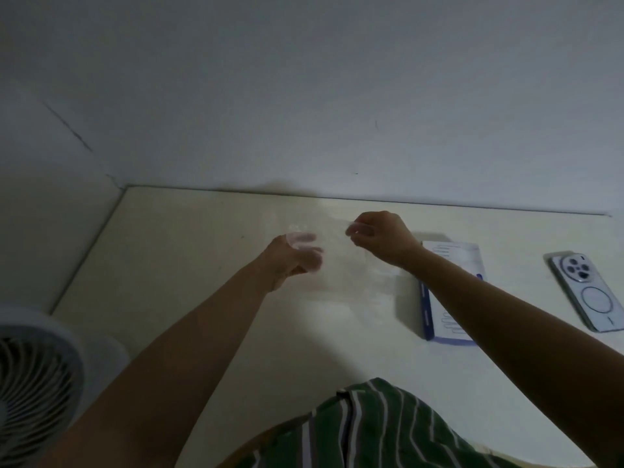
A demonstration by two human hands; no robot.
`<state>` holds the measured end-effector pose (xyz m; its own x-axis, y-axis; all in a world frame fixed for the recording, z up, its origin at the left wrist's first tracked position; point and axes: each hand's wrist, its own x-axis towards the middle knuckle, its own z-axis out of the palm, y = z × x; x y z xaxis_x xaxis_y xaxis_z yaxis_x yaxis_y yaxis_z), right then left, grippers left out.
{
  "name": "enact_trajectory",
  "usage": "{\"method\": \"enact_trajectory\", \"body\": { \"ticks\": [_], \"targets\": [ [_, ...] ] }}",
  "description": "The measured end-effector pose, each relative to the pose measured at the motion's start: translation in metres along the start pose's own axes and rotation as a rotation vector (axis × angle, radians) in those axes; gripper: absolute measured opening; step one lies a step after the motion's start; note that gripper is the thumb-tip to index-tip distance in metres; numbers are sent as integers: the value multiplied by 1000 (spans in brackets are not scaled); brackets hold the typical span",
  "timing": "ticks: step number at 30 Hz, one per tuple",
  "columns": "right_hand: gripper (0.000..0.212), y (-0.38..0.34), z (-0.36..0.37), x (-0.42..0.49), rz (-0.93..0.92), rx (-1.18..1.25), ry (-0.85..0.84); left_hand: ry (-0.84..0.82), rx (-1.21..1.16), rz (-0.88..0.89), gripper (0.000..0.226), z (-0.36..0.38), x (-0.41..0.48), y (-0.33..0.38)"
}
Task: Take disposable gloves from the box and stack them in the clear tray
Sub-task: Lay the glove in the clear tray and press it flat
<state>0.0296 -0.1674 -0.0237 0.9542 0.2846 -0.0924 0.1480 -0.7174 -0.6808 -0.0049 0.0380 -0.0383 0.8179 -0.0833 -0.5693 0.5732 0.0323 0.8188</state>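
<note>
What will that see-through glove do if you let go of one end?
Probably flop: the glove is thin film you can see the table through, held up between the left hand and right hand. Likely very light, since light pinches seem to carry it. It may flutter or cling rather than drop straight.

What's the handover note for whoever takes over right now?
Left hand: pinches one end of a clear glove, held above the table.
Right hand: pinches the other end.
Box: on the table, under the right forearm.
Clear tray: too faint to make out.
Done: one glove out of the box.
Left: lay it in the tray, then fetch more.
</note>
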Motion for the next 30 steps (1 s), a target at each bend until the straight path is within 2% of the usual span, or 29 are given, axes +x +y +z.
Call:
{"method": "enact_trajectory", "body": {
  "ticks": [4, 9, 11, 13, 14, 15, 17, 20, 23, 25, 28, 29, 30],
  "targets": [
    [15, -6, 8, 14, 35, -124, -8, 194, 268, -49, 43, -10, 5, 1],
    [23, -12, 18, 25, 53, -180, -7, 227, 227, -69, 28, 2, 11, -5],
    [34, -16, 18, 26, -15, -128, 131, 353, 334, -31, 16, 6, 19, -12],
    [32, -26, 17, 22, -175, -29, 309, 443, 492, -4, 14, 7, 25, -18],
    [27, -31, 17, 20, -264, 5, 340, 465, 562, 6, 16, 6, 26, -20],
    [23, -34, 20, 18, -331, 11, 312, 482, 610, 13, 17, 6, 27, -22],
    [22, -34, 32, 16, -328, -19, 105, 494, 662, 13, 20, 6, 26, -21],
    [30, -19, 53, 19, -30, -160, -240, 456, 791, 11, 31, 4, 25, -20],
    [50, -4, 71, 24, 128, -279, -382, 404, 1027, 18, 53, 3, 21, -20],
    [60, 0, 82, 27, 139, -281, -460, 459, 1213, 192, 57, 5, 16, -22],
    [69, 6, 94, 29, 148, -278, -508, 507, 1463, 564, 48, 9, 19, -20],
    [72, 8, 95, 29, 151, -279, -511, 453, 1472, 601, 43, 11, 22, -19],
    [76, 9, 97, 30, 157, -277, -517, 372, 1442, 561, 38, 11, 27, -19]
  ]
}}
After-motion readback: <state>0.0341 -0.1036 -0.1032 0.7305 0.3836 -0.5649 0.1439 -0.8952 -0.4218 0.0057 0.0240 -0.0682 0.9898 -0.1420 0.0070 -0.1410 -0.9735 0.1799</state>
